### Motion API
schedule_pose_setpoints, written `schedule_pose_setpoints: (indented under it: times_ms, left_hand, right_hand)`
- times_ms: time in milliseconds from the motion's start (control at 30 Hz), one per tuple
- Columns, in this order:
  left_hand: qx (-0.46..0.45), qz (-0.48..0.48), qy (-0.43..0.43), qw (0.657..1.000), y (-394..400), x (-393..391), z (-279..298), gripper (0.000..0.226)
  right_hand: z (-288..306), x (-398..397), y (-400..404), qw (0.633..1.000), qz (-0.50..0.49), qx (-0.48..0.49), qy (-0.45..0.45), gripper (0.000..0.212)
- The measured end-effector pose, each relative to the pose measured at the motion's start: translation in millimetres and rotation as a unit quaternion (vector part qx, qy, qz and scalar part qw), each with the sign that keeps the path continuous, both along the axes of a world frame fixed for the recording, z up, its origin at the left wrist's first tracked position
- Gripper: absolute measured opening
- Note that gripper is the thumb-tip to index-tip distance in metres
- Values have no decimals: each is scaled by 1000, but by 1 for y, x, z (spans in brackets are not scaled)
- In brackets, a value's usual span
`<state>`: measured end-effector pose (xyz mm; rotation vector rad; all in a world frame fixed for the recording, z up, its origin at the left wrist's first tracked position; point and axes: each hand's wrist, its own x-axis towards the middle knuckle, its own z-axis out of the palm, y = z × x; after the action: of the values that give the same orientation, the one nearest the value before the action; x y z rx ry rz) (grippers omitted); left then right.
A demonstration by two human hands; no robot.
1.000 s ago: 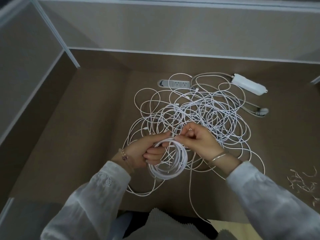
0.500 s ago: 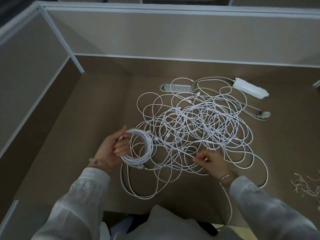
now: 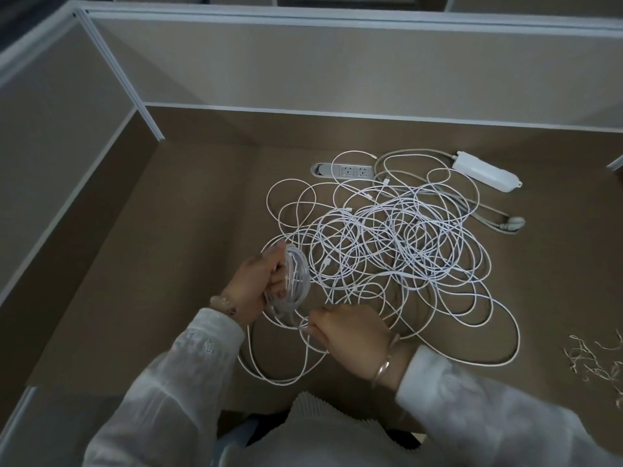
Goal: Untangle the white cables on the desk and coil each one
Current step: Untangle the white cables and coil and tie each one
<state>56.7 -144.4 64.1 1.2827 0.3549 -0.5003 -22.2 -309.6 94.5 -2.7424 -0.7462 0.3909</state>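
Observation:
A big tangle of thin white cables (image 3: 387, 241) spreads over the middle of the brown desk (image 3: 168, 264). My left hand (image 3: 256, 284) grips a partly wound coil of white cable (image 3: 293, 281) at the tangle's near left edge, held nearly upright. My right hand (image 3: 350, 332) sits just below and right of the coil and pinches a loose strand of white cable (image 3: 305, 326) that runs from the coil toward the pile. Long loops trail toward the desk's front edge.
A desk-mounted socket strip (image 3: 344, 170) lies behind the tangle. A white power strip (image 3: 485, 171) with a grey cord and plug (image 3: 514, 224) sits at the back right. Several small twist ties (image 3: 596, 362) lie at the right edge. Partition walls (image 3: 303, 69) close the desk's back and left.
My right hand moved left and toward me, from the pile's near edge to just under the coil, pulling a strand along. My left hand turned the coil more upright.

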Motion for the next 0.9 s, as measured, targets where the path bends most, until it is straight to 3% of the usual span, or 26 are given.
schedule_pose_setpoints:
  times_ms: [67, 167, 267, 400, 500, 567, 733, 900]
  left_hand:
    - [71, -44, -31, 996, -8, -8, -1, 34]
    - [101, -147, -57, 982, -17, -19, 1, 28]
    - [140, -187, -9, 972, -24, -27, 4, 36]
    - [33, -274, 121, 954, -22, -29, 9, 48]
    - [-81, -282, 179, 939, -8, -21, 7, 30]
    - [-130, -268, 202, 933, 2, -20, 4, 31]
    - [-231, -282, 205, 908, 22, -16, 4, 31]
    - [-327, -249, 182, 894, 37, -12, 0, 29]
  right_hand:
    - [13, 7, 4, 1000, 17, 12, -4, 32]
    - [27, 22, 5, 999, 10, 33, -10, 30]
    - [29, 35, 3, 999, -20, 46, -15, 31]
    - [22, 48, -11, 984, -98, 139, 59, 34]
    - [11, 59, -34, 926, -158, 297, 170, 23]
    - [3, 62, -50, 896, -178, 353, 201, 16]
    - [-18, 61, -76, 899, -187, 353, 182, 9]
    - [-51, 46, -90, 888, -283, 347, 101, 12]
